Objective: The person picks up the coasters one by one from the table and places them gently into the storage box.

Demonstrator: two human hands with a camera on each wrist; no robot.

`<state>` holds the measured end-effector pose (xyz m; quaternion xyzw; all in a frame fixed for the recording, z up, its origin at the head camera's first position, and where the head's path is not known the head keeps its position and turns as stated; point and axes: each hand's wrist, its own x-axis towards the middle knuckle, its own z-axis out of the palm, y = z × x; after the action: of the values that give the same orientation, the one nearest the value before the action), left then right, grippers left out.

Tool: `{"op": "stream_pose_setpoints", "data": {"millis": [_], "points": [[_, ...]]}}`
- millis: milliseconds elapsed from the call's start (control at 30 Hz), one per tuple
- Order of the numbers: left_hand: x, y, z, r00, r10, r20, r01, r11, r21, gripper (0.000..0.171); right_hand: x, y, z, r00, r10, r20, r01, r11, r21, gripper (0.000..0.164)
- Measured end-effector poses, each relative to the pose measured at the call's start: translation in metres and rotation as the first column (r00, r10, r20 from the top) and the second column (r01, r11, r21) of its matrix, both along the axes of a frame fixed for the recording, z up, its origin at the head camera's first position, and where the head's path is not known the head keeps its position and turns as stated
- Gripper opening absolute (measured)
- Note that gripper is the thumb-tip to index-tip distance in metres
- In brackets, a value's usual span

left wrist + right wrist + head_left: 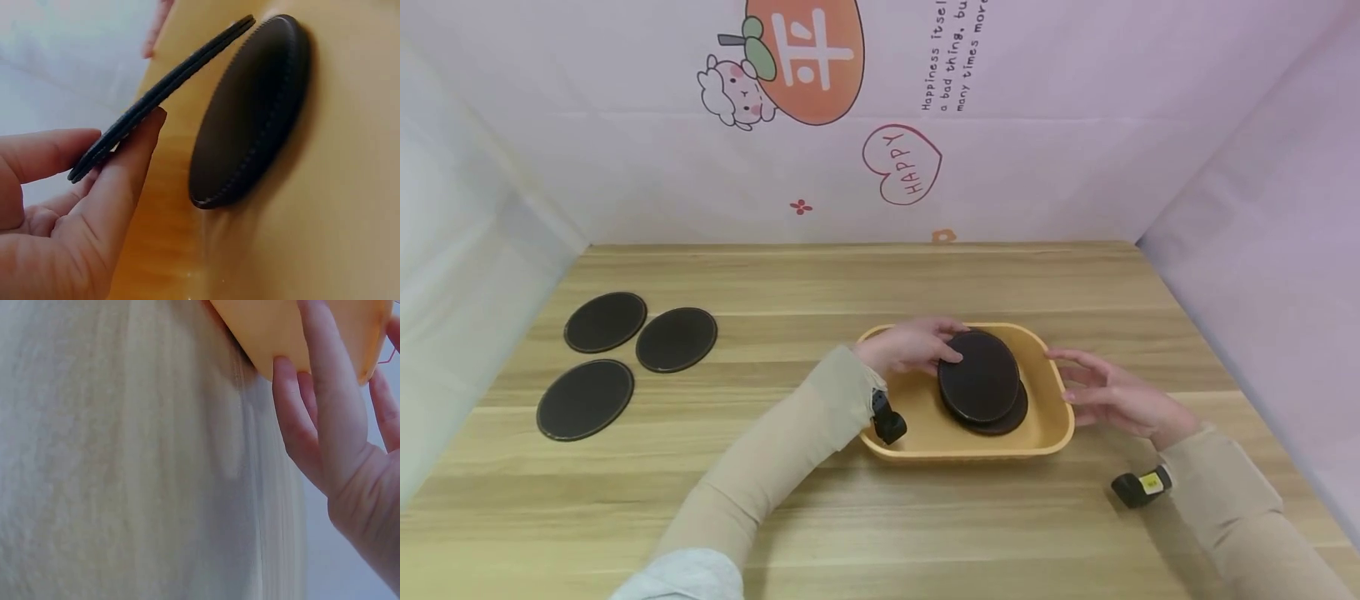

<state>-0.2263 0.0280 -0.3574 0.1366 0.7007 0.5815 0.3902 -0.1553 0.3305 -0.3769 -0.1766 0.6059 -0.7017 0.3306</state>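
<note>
My left hand (917, 343) reaches into a yellow plastic basket (970, 455) and pinches a round black coaster (977, 375) between thumb and fingers. In the left wrist view the held coaster (159, 94) is tilted, and its edge looks doubled; whether it is one or two, I cannot tell. Beneath it, on the basket floor, lies another black coaster (253, 112) with a stitched rim, apart from the held one. Outside the basket's right end is my right hand (1112, 396), its fingers (337, 394) extended and loosely bent against the outer wall.
Three more black coasters lie flat on the left of the wooden table (820, 517): a rear one (606, 322), a right one (677, 340) and a front one (585, 400). A printed white backdrop (1030, 175) rises behind the table, with pale side walls left and right.
</note>
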Motion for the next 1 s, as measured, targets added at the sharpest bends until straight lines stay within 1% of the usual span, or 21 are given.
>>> {"op": "stream_pose_setpoints", "data": {"millis": [167,233,267,400,500,600,733,867,1000], "points": [[0.0042,0.0038,-0.0046,1.000,-0.027,-0.006,0.027,0.999,-0.019,0.047,0.0014,0.0019,-0.0031,1.000,0.003,0.004,-0.003,1.000,-0.011,0.055],[0.0056,0.0037,-0.0062,0.999,-0.033,-0.011,0.032,0.999,-0.037,0.045,0.0017,0.0021,-0.0047,1.000,0.007,0.005,-0.007,1.000,-0.012,0.056],[0.0063,0.0033,-0.0065,0.999,-0.033,-0.023,0.031,0.998,-0.059,0.045,0.0019,0.0020,-0.0053,1.000,0.010,0.005,-0.010,1.000,-0.012,0.057],[0.0075,0.0009,-0.0068,0.993,-0.044,-0.108,0.024,0.984,-0.175,0.041,0.0027,0.0011,-0.0062,1.000,0.019,0.008,-0.018,1.000,-0.022,0.057],[0.0082,-0.0007,-0.0055,0.978,-0.086,-0.188,0.031,0.961,-0.275,0.039,0.0033,0.0004,-0.0055,1.000,0.018,0.008,-0.017,1.000,-0.022,0.056],[0.0076,-0.0018,-0.0052,0.962,-0.125,-0.242,0.037,0.941,-0.337,0.038,0.0031,0.0008,-0.0046,1.000,0.010,0.006,-0.010,1.000,-0.014,0.056],[0.0066,-0.0024,-0.0047,0.951,-0.141,-0.276,0.030,0.928,-0.372,0.038,0.0020,0.0016,-0.0030,1.000,-0.006,-0.004,0.006,1.000,0.015,0.056],[0.0061,-0.0022,-0.0040,0.944,-0.134,-0.301,0.007,0.923,-0.386,0.036,0.0013,0.0014,-0.0020,1.000,-0.022,-0.016,0.023,0.999,0.049,0.055],[0.0079,-0.0010,-0.0035,0.949,-0.113,-0.296,-0.006,0.928,-0.372,0.030,0.0019,0.0019,-0.0030,0.999,-0.028,-0.017,0.029,0.998,0.062,0.055]]}}
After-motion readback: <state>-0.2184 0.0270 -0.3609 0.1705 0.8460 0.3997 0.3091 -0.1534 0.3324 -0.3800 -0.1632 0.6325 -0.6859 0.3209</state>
